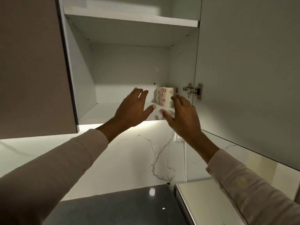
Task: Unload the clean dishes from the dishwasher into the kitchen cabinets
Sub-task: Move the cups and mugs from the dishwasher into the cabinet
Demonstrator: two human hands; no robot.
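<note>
open wall cabinet [84, 88]: lower shelf [103, 111] holds one mug [165, 96], back right corner, beside door hinge [193, 90]. cabinet door [243, 62] swung open at right.
mug: upright, cylindrical, cream, red flowers, dotted bands, pale yellow patches; handle not seen.
left hand [133, 109]: over shelf front, fingers spread straight, holding nothing, apart from mug.
right hand [183, 117]: just before mug, fingers loosely spread, nothing held; fingertips overlap mug's lower right edge, contact cannot tell.
</note>
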